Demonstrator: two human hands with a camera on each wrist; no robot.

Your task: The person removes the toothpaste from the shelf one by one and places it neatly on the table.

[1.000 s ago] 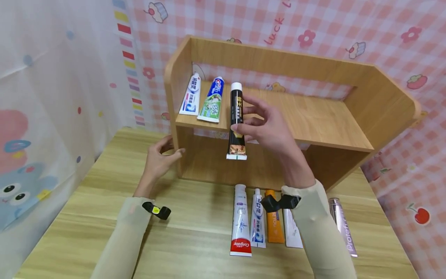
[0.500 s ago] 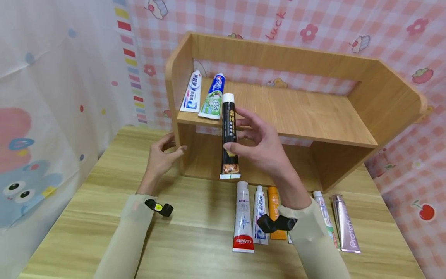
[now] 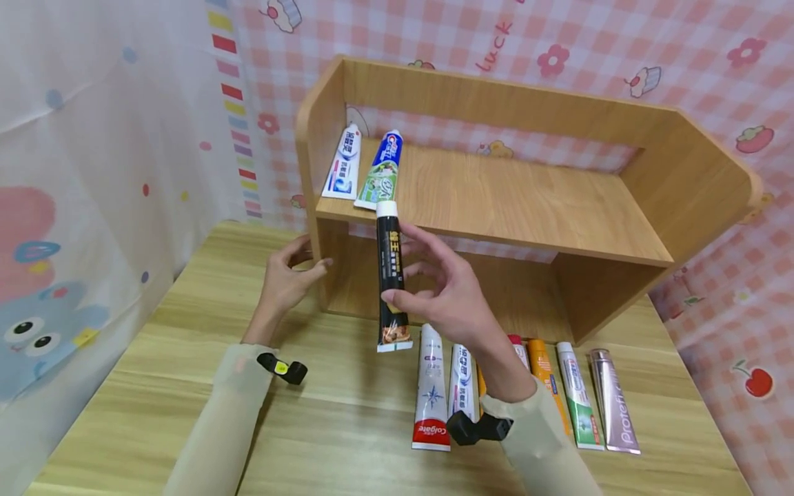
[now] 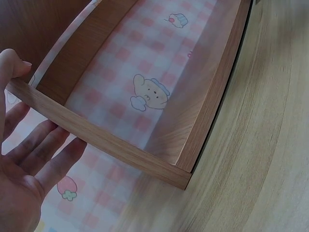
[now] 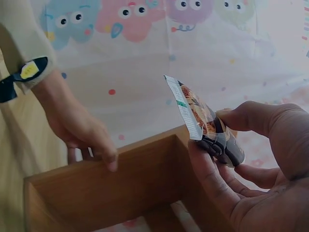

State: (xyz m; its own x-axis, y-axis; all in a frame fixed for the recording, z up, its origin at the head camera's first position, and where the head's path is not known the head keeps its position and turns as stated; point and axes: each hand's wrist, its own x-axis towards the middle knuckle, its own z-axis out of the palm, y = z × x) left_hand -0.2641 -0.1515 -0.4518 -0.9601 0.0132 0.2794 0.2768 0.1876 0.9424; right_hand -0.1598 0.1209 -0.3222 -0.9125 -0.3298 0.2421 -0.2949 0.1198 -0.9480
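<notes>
My right hand [image 3: 449,296] pinches a black toothpaste tube [image 3: 391,275] between thumb and fingers, its white cap upward, in front of the wooden desk shelf [image 3: 521,213]. In the right wrist view the tube's flat crimped end [image 5: 183,106] points up toward the camera. My left hand [image 3: 287,279] grips the shelf's left side panel [image 4: 106,137], thumb on one face and fingers on the other. On the upper board, at the left end, lie a white toothpaste tube [image 3: 342,164] and a blue and green Crest tube [image 3: 381,169].
On the table [image 3: 167,358], before the shelf, several tubes lie in a row: a Colgate tube [image 3: 431,393], a white-blue tube [image 3: 462,379], an orange tube [image 3: 547,379], a white-green tube [image 3: 579,399] and a pinkish metallic tube [image 3: 614,403]. My right forearm partly covers the row.
My right hand has brought the black tube down and left, from in front of the upper board to below its front edge. My left hand stays on the side panel.
</notes>
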